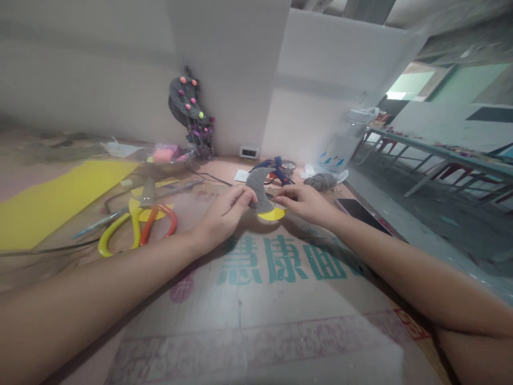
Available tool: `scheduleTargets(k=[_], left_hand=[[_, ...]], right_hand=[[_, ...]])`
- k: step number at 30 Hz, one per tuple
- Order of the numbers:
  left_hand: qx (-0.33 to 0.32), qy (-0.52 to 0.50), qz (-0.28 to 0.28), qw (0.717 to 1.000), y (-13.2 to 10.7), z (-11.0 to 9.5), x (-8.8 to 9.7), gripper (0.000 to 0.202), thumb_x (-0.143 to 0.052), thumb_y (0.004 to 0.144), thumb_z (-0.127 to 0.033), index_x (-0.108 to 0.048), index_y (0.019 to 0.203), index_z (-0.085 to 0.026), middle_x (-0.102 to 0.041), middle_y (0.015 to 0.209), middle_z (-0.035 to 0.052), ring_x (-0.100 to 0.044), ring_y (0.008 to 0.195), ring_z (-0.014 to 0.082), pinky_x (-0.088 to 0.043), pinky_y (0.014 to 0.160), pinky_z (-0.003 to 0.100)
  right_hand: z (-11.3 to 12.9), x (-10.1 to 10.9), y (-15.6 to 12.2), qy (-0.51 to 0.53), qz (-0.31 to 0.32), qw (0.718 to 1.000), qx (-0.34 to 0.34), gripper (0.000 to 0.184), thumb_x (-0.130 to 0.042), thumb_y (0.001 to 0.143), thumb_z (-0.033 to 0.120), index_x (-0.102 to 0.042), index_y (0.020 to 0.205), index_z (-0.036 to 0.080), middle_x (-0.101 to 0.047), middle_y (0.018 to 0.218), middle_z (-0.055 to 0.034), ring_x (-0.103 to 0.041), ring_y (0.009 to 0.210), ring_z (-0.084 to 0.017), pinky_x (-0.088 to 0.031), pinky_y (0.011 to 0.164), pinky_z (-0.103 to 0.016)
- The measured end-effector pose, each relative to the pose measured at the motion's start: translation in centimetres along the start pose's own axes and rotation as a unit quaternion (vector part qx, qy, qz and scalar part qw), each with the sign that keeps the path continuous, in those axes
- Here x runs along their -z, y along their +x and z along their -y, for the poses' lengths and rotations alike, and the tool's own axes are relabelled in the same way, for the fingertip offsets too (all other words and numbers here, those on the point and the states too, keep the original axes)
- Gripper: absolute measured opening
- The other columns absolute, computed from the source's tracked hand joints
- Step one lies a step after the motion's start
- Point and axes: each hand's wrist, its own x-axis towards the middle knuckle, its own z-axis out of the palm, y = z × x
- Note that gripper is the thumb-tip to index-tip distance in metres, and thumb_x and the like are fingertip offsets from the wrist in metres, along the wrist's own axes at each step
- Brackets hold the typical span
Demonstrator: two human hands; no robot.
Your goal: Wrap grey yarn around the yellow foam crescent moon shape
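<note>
My left hand (224, 214) is closed, pinching the left edge of a yellow card crescent (273, 215) mostly wound with grey yarn (258, 190). Only the crescent's lower part shows bare yellow. It is held up above the table, its tip curving up to the right. At its lower right, my right hand (298, 200) pinches what looks like a strand of that grey yarn, faint between the fingertips. Behind my right hand lies a ball of grey yarn (320, 182).
Pliers-like cutters (138, 230) with yellow and red handles and a large yellow sheet (60, 203) lie left. A blue glue gun (282, 168) and small clock (249, 152) stand behind; a phone (363, 215) lies right. A finished grey crescent (182, 101) with pompoms hangs at the back.
</note>
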Motion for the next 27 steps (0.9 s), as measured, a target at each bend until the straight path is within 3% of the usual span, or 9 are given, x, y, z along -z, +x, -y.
scheduleTargets(k=[12, 17, 20, 23, 27], left_hand=[[0.009, 0.007, -0.004, 1.0, -0.1, 0.0, 0.1, 0.03, -0.039, 0.1, -0.036, -0.056, 0.08, -0.02, -0.057, 0.078, 0.0, -0.054, 0.08, 0.0165, -0.043, 0.075, 0.027], [0.008, 0.0, 0.0, 1.0, -0.1, 0.0, 0.1, 0.031, -0.038, 0.1, -0.037, -0.056, 0.081, -0.02, -0.058, 0.079, 0.0006, -0.054, 0.082, 0.0167, -0.043, 0.077, 0.027], [0.007, 0.004, -0.012, 1.0, 0.0, 0.1, 0.0, 0.03, -0.038, 0.1, -0.036, -0.056, 0.083, -0.021, -0.059, 0.083, 0.0012, -0.055, 0.084, 0.017, -0.043, 0.08, 0.028], [0.014, 0.018, -0.044, 0.999, 0.1, 0.3, 0.0, 0.027, -0.038, 0.1, -0.035, -0.057, 0.088, -0.021, -0.062, 0.089, 0.0019, -0.056, 0.089, 0.0174, -0.044, 0.083, 0.028], [0.028, 0.038, -0.087, 0.995, 0.3, 0.3, 0.1, 0.022, -0.041, 0.099, -0.031, -0.06, 0.094, -0.02, -0.065, 0.093, 0.0026, -0.058, 0.091, 0.0175, -0.045, 0.085, 0.028]], right_hand=[[-0.7, -0.5, 0.0, 0.052, -0.081, 0.995, 0.03, 0.022, -0.056, 0.086, 0.034, -0.069, 0.085, 0.016, -0.068, 0.081, -0.0038, -0.059, 0.073, -0.016, -0.043, 0.068, -0.029], [-1.2, -1.3, 0.1, 0.045, -0.064, 0.997, 0.017, 0.023, -0.056, 0.087, 0.035, -0.069, 0.084, 0.016, -0.068, 0.081, -0.0038, -0.06, 0.076, -0.017, -0.045, 0.072, -0.03], [-1.6, -1.6, 0.2, 0.038, -0.053, 0.998, 0.014, 0.02, -0.055, 0.087, 0.027, -0.069, 0.095, 0.017, -0.07, 0.094, -0.0066, -0.062, 0.084, -0.019, -0.046, 0.078, -0.033], [-1.9, -1.6, 0.3, 0.039, -0.134, 0.989, 0.047, 0.024, -0.054, 0.087, 0.025, -0.062, 0.109, 0.017, -0.064, 0.111, -0.0098, -0.058, 0.1, -0.021, -0.044, 0.089, -0.036], [-1.9, -1.6, 0.2, 0.112, -0.255, 0.96, 0.042, 0.017, -0.054, 0.09, 0.037, -0.052, 0.094, 0.02, -0.058, 0.094, -0.0041, -0.055, 0.088, -0.018, -0.044, 0.084, -0.033]])
